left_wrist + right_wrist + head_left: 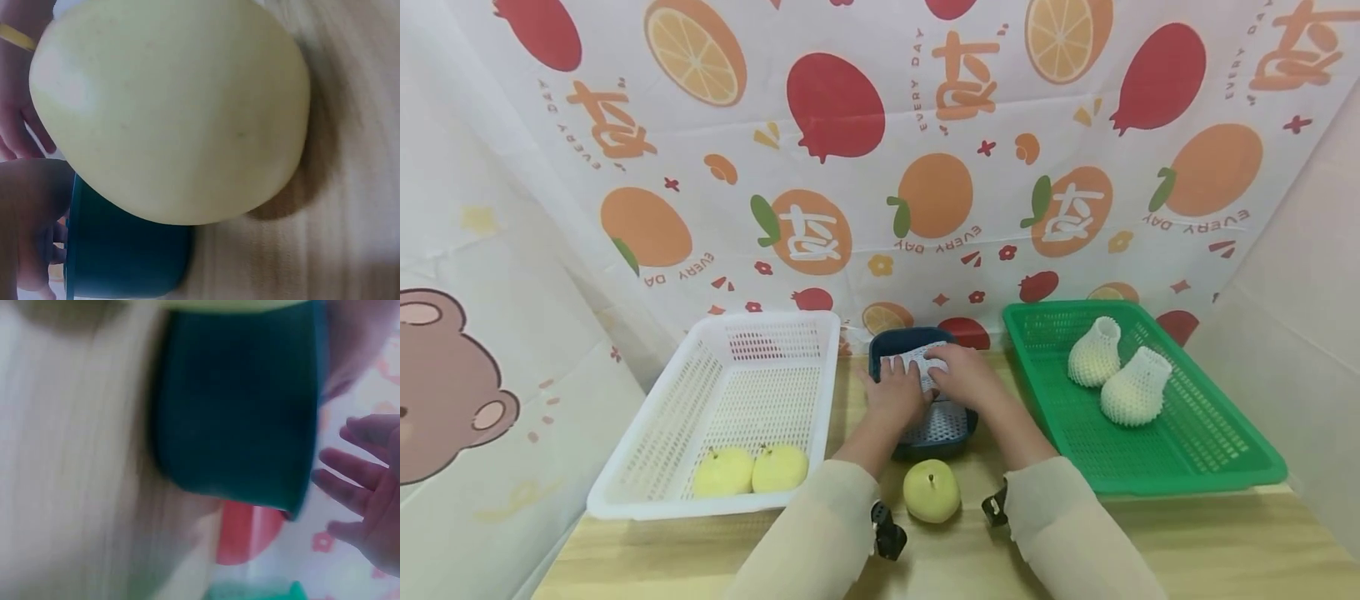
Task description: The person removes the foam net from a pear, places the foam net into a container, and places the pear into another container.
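Observation:
Both hands are over a small dark blue basket (891,343) that has white foam net sleeves (946,423) in it. My left hand (895,398) rests with spread fingers on the foam nets, beside the right hand. In the left wrist view its fingers (57,253) show past the basket's rim. My right hand (967,377) reaches in from the other side, fingertips over a foam net. Separated fingers (353,464) show in the right wrist view, above the basket wall (237,412). A yellow-green pear (932,492) stands on the table between the forearms, in front of the basket.
At the left, a white basket (658,417) holds two bare pears (779,467). The green basket (1180,479) at the right contains two pears in foam nets (1137,387). A fruit-patterned cloth (880,200) hangs behind the wooden table (1210,542).

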`<state>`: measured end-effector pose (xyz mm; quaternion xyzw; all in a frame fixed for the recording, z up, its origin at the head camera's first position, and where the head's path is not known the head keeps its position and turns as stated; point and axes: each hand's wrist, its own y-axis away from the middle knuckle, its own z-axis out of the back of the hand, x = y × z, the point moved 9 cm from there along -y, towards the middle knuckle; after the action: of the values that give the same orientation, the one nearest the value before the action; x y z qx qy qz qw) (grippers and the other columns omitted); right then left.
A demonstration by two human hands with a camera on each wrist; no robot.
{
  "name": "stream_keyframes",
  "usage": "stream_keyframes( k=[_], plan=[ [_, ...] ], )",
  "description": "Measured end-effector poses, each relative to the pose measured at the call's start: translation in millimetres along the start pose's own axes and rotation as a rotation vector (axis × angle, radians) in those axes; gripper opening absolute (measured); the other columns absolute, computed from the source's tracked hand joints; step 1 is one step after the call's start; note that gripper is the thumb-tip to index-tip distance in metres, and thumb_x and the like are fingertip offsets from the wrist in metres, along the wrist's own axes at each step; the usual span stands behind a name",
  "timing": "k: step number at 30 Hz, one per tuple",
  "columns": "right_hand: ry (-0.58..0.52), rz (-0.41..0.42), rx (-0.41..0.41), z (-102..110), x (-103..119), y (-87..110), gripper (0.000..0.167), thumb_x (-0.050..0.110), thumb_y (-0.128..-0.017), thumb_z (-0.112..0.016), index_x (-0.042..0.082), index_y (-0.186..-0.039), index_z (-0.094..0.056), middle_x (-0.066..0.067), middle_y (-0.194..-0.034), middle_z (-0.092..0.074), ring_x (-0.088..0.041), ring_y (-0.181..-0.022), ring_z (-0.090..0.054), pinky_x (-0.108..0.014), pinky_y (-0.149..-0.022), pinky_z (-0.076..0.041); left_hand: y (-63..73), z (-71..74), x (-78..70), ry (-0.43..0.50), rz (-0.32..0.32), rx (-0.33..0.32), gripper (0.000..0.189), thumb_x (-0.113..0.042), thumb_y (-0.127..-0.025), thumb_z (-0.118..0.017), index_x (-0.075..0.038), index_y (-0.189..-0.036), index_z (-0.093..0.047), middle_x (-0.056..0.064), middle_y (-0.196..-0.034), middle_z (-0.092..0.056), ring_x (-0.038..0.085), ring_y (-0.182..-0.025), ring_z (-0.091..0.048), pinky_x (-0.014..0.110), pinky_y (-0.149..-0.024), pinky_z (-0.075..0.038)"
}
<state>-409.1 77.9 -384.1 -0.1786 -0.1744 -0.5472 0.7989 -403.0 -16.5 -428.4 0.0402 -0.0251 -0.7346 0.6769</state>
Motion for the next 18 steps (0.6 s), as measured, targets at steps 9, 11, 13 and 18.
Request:
stream_keyframes(
  k=[9,11,13,18],
  plan=[
    [-0.267,0.231,0.201,5,24,70.4,0.017,0.028,-0.087,-0.076,0.018,-0.100,-0.076,0.007,-0.086,-0.070,-0.010,-0.077,-0.058,-0.025,-0.068,-0.050,19.9,5.2,-1.6,0.125,-0.072,-0.056,0.063,-0.052,-0.101,-0.044,-0.016,-0.152,-0.037,0.012,-0.160,-0.031,0.032,-0.150,-0.021,0.071,-0.114,-0.004],
    [-0.344,0.259,0.316,-3,31,84.5,0.020,0.026,-0.083,-0.079,0.016,-0.100,-0.075,0.006,-0.083,-0.069,-0.010,-0.075,-0.059,-0.024,-0.065,-0.050,27.0,8.8,-2.3,0.185,-0.099,-0.091,0.062,-0.052,-0.101,-0.044,-0.014,-0.150,-0.040,0.012,-0.158,-0.034,0.031,-0.149,-0.023,0.070,-0.114,-0.004],
    [-0.389,0.275,0.406,-11,39,95.2,0.022,0.024,-0.080,-0.082,0.013,-0.097,-0.075,0.006,-0.079,-0.067,-0.009,-0.072,-0.060,-0.024,-0.064,-0.051,35.3,12.2,-3.0,0.249,-0.131,-0.129,0.059,-0.050,-0.101,-0.045,-0.014,-0.148,-0.043,0.012,-0.157,-0.036,0.031,-0.149,-0.025,0.068,-0.116,-0.004],
    [-0.393,0.317,0.446,-25,50,104.3,0.010,0.014,-0.078,-0.083,0.012,-0.085,-0.077,0.009,-0.077,-0.069,-0.003,-0.070,-0.061,-0.021,-0.067,-0.053,57.4,17.2,-5.2,0.395,-0.222,-0.211,0.053,-0.043,-0.102,-0.048,-0.013,-0.145,-0.048,0.011,-0.154,-0.041,0.028,-0.147,-0.030,0.063,-0.118,-0.009]
  ],
)
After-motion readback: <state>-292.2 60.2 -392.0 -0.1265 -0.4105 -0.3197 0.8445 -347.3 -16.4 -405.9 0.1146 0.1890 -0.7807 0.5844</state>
